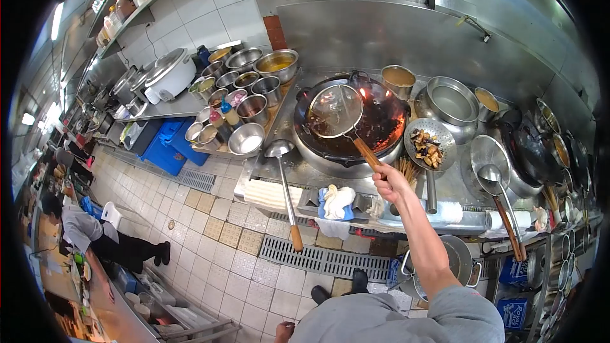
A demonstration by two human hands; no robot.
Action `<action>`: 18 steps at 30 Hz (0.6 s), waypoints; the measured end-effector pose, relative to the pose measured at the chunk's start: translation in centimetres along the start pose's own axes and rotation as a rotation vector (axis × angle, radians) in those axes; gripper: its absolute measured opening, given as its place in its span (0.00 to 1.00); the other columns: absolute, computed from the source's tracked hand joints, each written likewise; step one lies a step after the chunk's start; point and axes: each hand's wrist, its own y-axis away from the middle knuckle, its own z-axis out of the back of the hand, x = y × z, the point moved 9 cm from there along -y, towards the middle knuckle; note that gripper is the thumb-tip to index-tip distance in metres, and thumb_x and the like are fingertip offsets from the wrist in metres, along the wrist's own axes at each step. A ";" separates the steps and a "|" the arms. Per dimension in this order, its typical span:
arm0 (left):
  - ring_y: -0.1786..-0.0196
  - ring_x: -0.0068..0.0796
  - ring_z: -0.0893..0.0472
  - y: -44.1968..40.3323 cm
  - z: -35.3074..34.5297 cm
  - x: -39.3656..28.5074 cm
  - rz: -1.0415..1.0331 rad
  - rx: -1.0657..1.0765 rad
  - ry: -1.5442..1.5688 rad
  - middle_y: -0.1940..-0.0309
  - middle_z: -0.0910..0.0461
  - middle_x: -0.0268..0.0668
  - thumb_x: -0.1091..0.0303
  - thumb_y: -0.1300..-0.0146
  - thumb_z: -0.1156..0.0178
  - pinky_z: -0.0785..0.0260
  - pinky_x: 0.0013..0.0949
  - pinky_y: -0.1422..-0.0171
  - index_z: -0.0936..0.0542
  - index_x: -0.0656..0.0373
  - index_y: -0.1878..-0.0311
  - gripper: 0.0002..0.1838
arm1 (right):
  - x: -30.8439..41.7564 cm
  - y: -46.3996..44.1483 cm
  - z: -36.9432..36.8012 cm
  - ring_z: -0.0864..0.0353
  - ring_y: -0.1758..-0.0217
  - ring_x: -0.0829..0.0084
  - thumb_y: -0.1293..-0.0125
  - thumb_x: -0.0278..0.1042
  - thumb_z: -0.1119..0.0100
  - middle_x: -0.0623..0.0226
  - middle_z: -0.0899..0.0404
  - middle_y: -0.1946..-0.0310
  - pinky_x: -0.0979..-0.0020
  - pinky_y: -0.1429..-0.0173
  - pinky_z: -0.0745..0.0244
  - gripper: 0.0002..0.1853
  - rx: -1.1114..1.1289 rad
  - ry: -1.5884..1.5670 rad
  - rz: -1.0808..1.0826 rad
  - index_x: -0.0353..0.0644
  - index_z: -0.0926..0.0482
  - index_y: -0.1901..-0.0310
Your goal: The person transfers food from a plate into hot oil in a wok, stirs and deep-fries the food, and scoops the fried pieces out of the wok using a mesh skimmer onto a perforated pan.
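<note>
My right hand (pixel 391 183) is closed round the wooden handle of a fine mesh strainer (pixel 337 110). The strainer's round mesh is over a large dark wok (pixel 381 143), with orange glints on the wok's right side. Low in the view, my left hand (pixel 285 331) hangs beside my body, its fingers curled; whatever it may hold is hidden. To the right of the wok, a perforated ladle (pixel 448 152) bears browned pieces of food (pixel 426 148). A steel ladle (pixel 279 148) with a wooden-ended handle lies at the counter's front edge, left of the wok.
Metal bowls (pixel 246 139) and squeeze bottles (pixel 230 114) crowd the left counter near a white cooker (pixel 170 76). On the right are another strainer (pixel 490 155) and a dark wok (pixel 534 149). A large pot (pixel 452 260) is beside my right arm. A person (pixel 95 232) bends over a far-left counter.
</note>
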 end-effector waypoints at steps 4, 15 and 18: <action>0.60 0.33 0.18 -0.5 0.4 0.7 -0.053 -0.046 0.002 0.64 0.17 0.44 0.61 0.50 0.38 0.28 0.32 0.56 0.18 0.59 0.57 0.18 | -0.9 2.5 -1.1 0.50 0.91 0.89 0.33 0.29 0.54 0.73 0.35 0.80 0.84 0.92 0.59 0.08 0.058 0.034 -0.029 0.50 0.37 0.55; 0.60 0.30 0.18 -2.7 1.6 -3.8 0.077 -0.004 0.013 0.64 0.16 0.40 0.64 0.49 0.37 0.28 0.30 0.55 0.17 0.57 0.58 0.15 | -0.3 5.5 -2.4 0.47 0.91 0.89 0.33 0.36 0.51 0.76 0.39 0.82 0.83 0.93 0.55 0.07 0.219 -0.500 -0.238 0.49 0.34 0.56; 0.66 0.28 0.18 -3.6 2.4 -7.5 -0.141 -0.066 0.104 0.68 0.16 0.38 0.64 0.45 0.38 0.27 0.28 0.61 0.17 0.57 0.59 0.12 | 6.8 6.0 -2.1 0.49 0.92 0.88 0.33 0.35 0.51 0.77 0.41 0.84 0.82 0.93 0.54 0.10 0.003 -0.029 0.214 0.47 0.32 0.52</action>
